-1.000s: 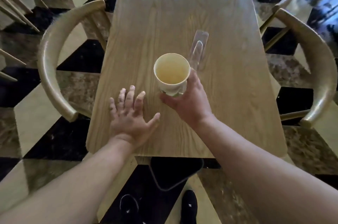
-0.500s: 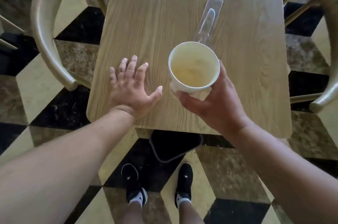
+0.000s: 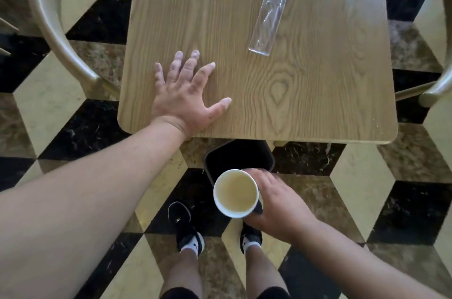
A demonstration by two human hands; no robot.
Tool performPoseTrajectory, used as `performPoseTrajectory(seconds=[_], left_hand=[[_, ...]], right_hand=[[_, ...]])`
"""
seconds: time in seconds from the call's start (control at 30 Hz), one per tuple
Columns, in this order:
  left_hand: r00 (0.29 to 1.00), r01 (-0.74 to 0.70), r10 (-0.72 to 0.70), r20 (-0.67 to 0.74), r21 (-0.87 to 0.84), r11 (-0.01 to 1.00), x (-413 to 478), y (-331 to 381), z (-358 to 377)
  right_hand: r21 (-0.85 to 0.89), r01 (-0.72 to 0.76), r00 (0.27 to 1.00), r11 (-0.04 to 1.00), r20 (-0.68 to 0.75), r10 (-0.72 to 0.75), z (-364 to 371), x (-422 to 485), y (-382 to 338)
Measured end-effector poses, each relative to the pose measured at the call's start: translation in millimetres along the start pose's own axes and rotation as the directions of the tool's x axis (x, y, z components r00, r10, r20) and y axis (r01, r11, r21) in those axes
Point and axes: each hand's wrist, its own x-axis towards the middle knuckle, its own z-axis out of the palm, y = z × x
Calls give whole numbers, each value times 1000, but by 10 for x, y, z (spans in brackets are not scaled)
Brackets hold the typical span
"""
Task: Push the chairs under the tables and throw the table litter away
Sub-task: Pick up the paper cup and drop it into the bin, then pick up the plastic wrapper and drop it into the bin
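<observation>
Cup moved off table, right fingers wrapping it, left fingers splayed

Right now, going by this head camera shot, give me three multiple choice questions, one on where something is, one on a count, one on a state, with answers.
1. Where is the black bin?
A. on the table
B. on the floor, partly under the table's near edge
C. on a chair

2. How many litter items lie on the table?
A. one
B. two
C. three

3. What is the right hand doing?
A. resting flat on the table
B. hanging empty
C. holding the paper cup

Answers:
1 B, its dark rim shows on the floor just below the table edge.
2 A, only the clear plastic wrapper lies there.
3 C, the fingers wrap the cup's side, while the left hand lies flat on the table.
</observation>
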Motion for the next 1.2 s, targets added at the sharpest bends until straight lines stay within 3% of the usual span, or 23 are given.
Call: performPoseTrajectory(seconds=[0.17,0.37,0.47,0.67,0.77,0.87,0.93,1.03,1.2], left_hand=[[1000,-10,10,-22,-12,1000,3,-13,9],[998,-10,9,-54,-12,1000,31,-18,51],[998,-13,13,-54,-10,1000,33,-12,54],[998,-24,22,-59,-31,999,30,-6,35],[998,-24,22,-57,-33,999,21,-4,19],[998,-25,22,-65,-39,999,13,1,13],[998,-22,20,-61,-40,999,11,1,1],[999,-18,17,-37,-36,999,9,1,-15],[998,-20,17,-57,-43,999,17,-6,10]], right_hand=[[-65,-143,987,988,72,147,404,432,408],[-286,-118,989,951,48,137,634,841,791],[-317,-144,985,938,46,167,648,956,870],[-281,-197,962,939,131,241,359,950,532],[-226,-69,975,972,191,113,-78,744,-16],[-174,169,984,970,-30,-177,-580,556,-479],[-116,218,936,969,-257,-241,-923,649,-555],[-88,87,869,992,-481,-119,-1451,1084,-507],[-54,-130,857,990,-508,84,-1951,1909,-329]])
